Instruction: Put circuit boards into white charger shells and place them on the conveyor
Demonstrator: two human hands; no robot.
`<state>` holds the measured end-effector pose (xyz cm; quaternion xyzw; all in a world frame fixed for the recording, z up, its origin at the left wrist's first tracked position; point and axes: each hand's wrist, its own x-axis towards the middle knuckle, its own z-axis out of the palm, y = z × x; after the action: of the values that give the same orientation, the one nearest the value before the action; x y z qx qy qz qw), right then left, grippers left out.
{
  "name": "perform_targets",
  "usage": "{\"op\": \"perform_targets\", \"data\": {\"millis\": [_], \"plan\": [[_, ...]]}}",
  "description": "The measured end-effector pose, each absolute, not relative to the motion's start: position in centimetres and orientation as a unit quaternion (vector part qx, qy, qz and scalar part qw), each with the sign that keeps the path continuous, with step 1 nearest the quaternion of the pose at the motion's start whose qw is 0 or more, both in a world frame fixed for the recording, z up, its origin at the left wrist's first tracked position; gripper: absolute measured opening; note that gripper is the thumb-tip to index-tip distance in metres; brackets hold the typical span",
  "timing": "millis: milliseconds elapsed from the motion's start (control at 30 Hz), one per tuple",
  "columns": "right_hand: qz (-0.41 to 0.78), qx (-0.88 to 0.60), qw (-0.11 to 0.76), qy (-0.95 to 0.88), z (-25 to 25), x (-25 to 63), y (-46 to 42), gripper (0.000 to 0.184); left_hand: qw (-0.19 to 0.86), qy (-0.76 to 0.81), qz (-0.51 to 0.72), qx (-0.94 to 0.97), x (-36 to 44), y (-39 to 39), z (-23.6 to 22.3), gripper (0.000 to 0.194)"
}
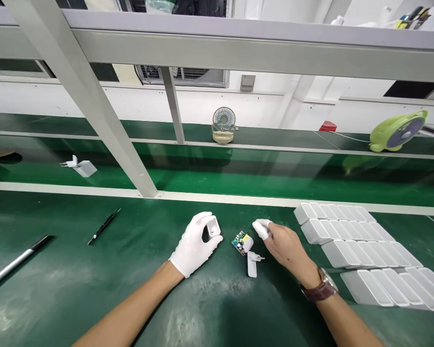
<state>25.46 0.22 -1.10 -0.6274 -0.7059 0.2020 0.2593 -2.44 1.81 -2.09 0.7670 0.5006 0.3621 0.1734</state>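
My left hand (194,245), in a white glove, is closed around a small white plastic housing (213,226); its open end faces me. To the right of that hand, a small green circuit board (240,242) with a yellow component lies on the table, a white rounded part (248,244) against it. Just below sits a white plug piece with pins (252,264), touching or very near that part. My right hand (284,243), with white finger covers on its tips, hovers right of the board. Its fingers are drawn together, and nothing shows between them.
Rows of white housings (361,253) stand on the right of the green table (166,308). A black pen (104,226) and a silver-black rod (16,265) lie left. Beyond the white strip are another housing with plug (85,168), a small fan (223,125) and a green fan (398,131). A slanted post (90,101) rises ahead.
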Motion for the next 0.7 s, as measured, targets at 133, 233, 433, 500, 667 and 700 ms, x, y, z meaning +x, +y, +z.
{"op": "perform_targets", "data": {"millis": [133, 233, 433, 500, 667, 700], "plan": [[0.18, -0.596, 0.188, -0.76, -0.3, 24.4, -1.1, 0.033, 0.205, 0.564, 0.306, 0.739, -2.4, 1.7, -2.3, 0.078], [0.195, -0.521, 0.187, -0.81, 0.2, 23.7, -1.6, 0.038, 0.226, 0.588, 0.263, 0.73, -2.4, 1.6, -2.3, 0.084], [0.22, -0.473, 0.158, -0.839, 0.1, 24.5, -1.7, 0.071, 0.231, 0.627, 0.235, 0.706, -2.4, 1.7, -2.0, 0.096], [0.199, -0.469, 0.148, -0.848, -0.6, 24.8, -1.7, 0.071, 0.223, 0.643, 0.219, 0.7, -2.4, 1.8, -2.1, 0.103], [0.16, -0.45, 0.174, -0.861, -2.0, 24.5, -1.5, 0.048, 0.2, 0.616, 0.221, 0.729, -2.5, 1.8, -2.4, 0.081], [0.157, -0.447, 0.188, -0.861, -2.1, 24.4, -1.5, 0.048, 0.198, 0.608, 0.228, 0.734, -2.5, 1.8, -2.3, 0.074]]}}
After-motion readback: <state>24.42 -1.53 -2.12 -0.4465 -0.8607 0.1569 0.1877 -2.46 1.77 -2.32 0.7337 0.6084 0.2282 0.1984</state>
